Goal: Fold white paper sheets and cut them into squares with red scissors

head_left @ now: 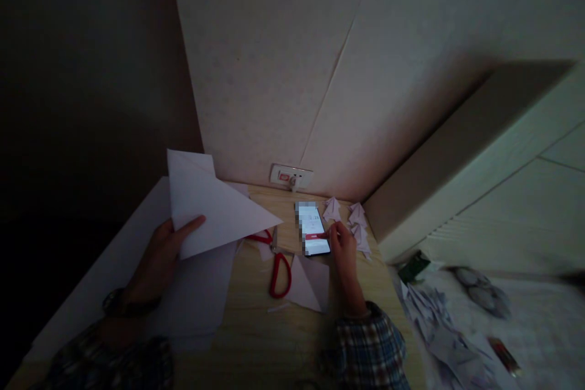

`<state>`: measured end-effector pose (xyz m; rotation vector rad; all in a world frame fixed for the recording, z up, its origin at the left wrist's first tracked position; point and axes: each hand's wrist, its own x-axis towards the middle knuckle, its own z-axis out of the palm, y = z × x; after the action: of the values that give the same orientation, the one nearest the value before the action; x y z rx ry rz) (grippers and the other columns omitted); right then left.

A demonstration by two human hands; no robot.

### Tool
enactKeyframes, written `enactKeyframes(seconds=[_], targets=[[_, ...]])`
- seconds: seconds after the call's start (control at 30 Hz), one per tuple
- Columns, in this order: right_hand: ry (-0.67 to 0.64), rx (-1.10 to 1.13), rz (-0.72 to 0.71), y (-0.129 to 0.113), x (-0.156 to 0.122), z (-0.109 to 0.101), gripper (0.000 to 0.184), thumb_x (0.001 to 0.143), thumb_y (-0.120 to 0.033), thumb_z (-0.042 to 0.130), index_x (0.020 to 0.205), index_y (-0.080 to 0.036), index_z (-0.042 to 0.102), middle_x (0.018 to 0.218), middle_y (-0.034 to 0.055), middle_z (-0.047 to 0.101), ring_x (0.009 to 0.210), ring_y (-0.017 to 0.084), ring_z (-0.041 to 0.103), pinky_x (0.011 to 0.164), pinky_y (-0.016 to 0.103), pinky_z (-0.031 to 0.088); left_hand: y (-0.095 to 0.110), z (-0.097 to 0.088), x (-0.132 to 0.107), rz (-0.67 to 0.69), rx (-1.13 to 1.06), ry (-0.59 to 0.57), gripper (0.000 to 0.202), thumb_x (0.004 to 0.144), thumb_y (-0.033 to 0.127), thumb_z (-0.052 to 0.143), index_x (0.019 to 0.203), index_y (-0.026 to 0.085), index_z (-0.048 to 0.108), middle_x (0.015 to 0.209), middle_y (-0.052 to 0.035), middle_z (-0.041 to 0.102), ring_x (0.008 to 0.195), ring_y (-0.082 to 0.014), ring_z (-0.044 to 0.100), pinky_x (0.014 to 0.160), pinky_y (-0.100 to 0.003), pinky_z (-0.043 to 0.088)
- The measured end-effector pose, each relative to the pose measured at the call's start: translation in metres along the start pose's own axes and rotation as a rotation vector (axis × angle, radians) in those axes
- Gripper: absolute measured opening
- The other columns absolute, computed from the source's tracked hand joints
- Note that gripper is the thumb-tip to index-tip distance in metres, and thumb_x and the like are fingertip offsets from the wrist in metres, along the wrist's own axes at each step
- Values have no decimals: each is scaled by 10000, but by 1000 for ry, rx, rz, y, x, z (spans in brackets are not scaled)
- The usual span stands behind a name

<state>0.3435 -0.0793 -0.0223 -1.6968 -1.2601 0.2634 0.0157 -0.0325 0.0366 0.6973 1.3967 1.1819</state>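
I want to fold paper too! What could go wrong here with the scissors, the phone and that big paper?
The red scissors seem to lie open on the desk between both arms; a wrist might brush the blades. The left hand holds the folded sheet by one edge only, so it may sag or slip while the right hand touches the phone. The room is dim, so creases could be hard to see.

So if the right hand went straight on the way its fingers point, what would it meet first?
The phone: the right hand has its fingertips at the lit screen's right edge, probably touching it, though dim light leaves that unsure.
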Motion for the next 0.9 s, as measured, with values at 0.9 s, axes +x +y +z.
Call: enactKeyframes(seconds=[0.9], targets=[[-33,19,14,-4,-1,-4,326,905,-445,436,640,-259,476,597,23,655,591,217,604,554,315,408,4,2,-6,59,31,-36,387,535,370,825,851,174,720,830,-45,771,793,-221,694,640,-255,534]])
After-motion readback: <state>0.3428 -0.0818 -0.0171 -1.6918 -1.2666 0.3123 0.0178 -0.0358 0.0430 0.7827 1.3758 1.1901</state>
